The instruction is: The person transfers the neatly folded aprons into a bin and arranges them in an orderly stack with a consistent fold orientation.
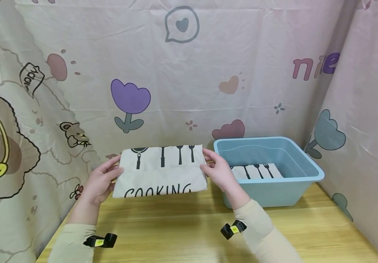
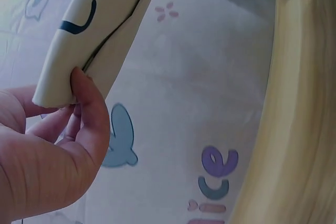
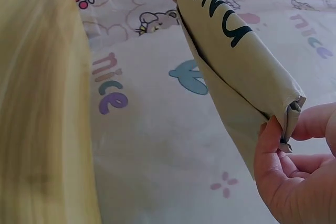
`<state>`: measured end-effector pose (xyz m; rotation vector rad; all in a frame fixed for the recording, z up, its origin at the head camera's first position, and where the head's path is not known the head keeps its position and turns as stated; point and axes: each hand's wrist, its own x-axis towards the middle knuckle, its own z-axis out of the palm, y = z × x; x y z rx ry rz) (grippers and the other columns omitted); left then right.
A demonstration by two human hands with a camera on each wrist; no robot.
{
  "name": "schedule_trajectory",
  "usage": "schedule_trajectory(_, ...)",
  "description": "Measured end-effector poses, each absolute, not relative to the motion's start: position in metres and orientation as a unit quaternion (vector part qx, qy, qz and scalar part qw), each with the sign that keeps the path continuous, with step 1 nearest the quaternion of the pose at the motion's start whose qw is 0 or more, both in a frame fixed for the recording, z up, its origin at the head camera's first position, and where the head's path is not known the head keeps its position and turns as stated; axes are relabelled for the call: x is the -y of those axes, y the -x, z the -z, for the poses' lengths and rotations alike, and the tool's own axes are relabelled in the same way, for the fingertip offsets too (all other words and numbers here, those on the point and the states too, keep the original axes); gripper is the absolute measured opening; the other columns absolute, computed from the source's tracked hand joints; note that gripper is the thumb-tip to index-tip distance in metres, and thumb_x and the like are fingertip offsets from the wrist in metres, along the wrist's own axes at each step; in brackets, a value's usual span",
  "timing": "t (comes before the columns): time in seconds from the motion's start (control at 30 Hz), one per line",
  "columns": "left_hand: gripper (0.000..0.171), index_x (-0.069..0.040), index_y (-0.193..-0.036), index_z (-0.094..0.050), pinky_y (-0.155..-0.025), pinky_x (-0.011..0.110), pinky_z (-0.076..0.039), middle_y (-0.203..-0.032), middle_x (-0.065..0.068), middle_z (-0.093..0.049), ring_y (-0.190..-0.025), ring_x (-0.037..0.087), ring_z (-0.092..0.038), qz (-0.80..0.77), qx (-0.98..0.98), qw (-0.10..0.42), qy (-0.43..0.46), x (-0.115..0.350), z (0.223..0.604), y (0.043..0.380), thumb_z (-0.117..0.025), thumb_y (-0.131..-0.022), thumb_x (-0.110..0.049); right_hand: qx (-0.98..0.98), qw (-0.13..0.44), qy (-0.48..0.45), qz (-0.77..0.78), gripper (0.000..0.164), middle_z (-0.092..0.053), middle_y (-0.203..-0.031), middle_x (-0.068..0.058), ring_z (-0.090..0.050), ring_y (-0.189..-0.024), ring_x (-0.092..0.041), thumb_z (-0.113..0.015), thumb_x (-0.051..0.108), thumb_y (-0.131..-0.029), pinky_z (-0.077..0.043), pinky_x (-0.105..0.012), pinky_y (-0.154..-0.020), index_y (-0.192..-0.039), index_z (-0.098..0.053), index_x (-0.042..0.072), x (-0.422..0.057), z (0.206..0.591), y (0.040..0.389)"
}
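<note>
A folded white cloth (image 1: 162, 177), printed with black kitchen utensils and the word COOKING, is held up above the table. My left hand (image 1: 101, 179) pinches its left edge, thumb on the near face. At the opposite edge my right hand (image 1: 220, 171) pinches it the same way. The left wrist view shows the left hand (image 2: 63, 135) gripping a corner of the cloth (image 2: 68, 61). In the right wrist view, folded layers of the cloth (image 3: 236, 61) show at the end beside the right hand (image 3: 294, 161).
A light blue plastic bin (image 1: 267, 191) stands on the right of the wooden table (image 1: 162, 230). Inside it lies another white cloth (image 1: 258, 171) with the same utensil print. Patterned curtains (image 1: 182, 73) hang behind and at both sides.
</note>
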<state>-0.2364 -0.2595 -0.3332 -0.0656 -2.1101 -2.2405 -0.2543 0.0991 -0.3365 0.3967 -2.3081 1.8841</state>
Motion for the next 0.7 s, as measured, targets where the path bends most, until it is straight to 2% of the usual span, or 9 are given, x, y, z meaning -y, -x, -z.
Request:
schedule_trajectory(0.3,0.059,-0.003,-0.152,-0.036,-0.067,0.025,-0.057,-0.099,-0.01,-0.06,-0.084,0.005,-0.062,0.713,0.699,0.038,0.044,0.23,0.32,0.241,-0.061,-0.098,-0.006,0.779,0.083,-0.128,-0.608,0.056,-0.057,-0.121,-0.023,-0.059,-0.102,-0.03,-0.062,0.0,-0.093,-0.051,-0.022,-0.077,-0.146,-0.044,-0.002,-0.132,0.322,0.25)
schedule_trajectory(0.5,0.058,-0.005,-0.152,-0.037,-0.075,0.028,-0.056,-0.104,-0.007,-0.059,-0.093,0.006,-0.059,0.701,0.71,0.021,0.059,0.209,0.316,0.244,-0.059,-0.099,-0.008,0.785,0.095,-0.119,-0.601,0.053,-0.056,-0.12,-0.023,-0.058,-0.1,-0.026,-0.061,0.002,-0.095,-0.051,-0.021,-0.073,-0.145,-0.045,-0.002,-0.156,0.322,0.247)
schedule_trajectory(0.7,0.054,-0.006,-0.151,-0.041,-0.08,0.031,-0.055,-0.111,0.001,-0.057,-0.097,0.011,-0.058,0.689,0.722,0.005,0.064,0.187,0.317,0.247,-0.058,-0.1,-0.007,0.805,0.109,-0.097,-0.575,0.051,-0.056,-0.12,-0.023,-0.056,-0.103,-0.028,-0.061,0.003,-0.095,-0.049,-0.016,-0.077,-0.143,-0.047,-0.004,-0.178,0.322,0.244)
